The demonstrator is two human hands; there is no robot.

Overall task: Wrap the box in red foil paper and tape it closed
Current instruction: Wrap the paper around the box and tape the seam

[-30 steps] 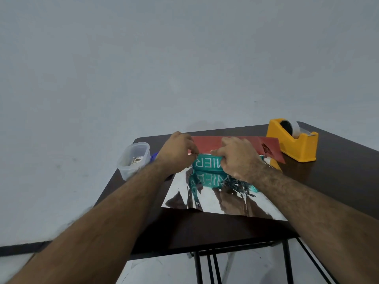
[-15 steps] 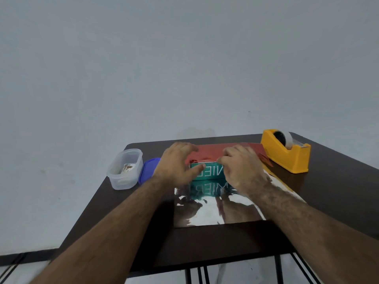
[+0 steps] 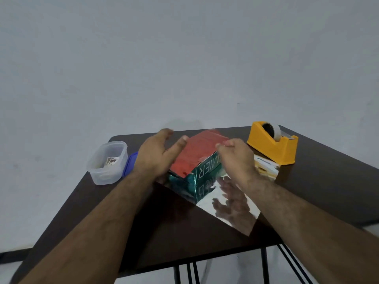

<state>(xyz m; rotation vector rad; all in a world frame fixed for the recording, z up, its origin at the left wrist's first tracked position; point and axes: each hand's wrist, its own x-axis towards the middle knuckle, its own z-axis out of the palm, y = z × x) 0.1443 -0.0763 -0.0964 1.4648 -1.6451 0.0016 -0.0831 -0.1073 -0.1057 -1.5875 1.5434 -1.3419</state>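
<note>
A teal box (image 3: pixel 207 171) with white lettering sits turned at an angle on the dark table (image 3: pixel 328 181). Red foil paper (image 3: pixel 196 152) lies folded over its top, and the sheet's silver inner side (image 3: pixel 231 210) spreads on the table in front. My left hand (image 3: pixel 155 154) hovers at the box's left end with fingers spread, its thumb at the foil's far edge. My right hand (image 3: pixel 238 158) is at the box's right end, fingers curled onto the foil's edge there.
A yellow tape dispenser (image 3: pixel 272 144) with a tape roll stands at the back right. A clear plastic container (image 3: pixel 106 160) sits at the left with a blue lid (image 3: pixel 130 163) beside it. The table's front edge is close.
The box and foil have turned, so a corner now points toward me. My left hand has let go of the foil and opened. My right hand stays on the foil.
</note>
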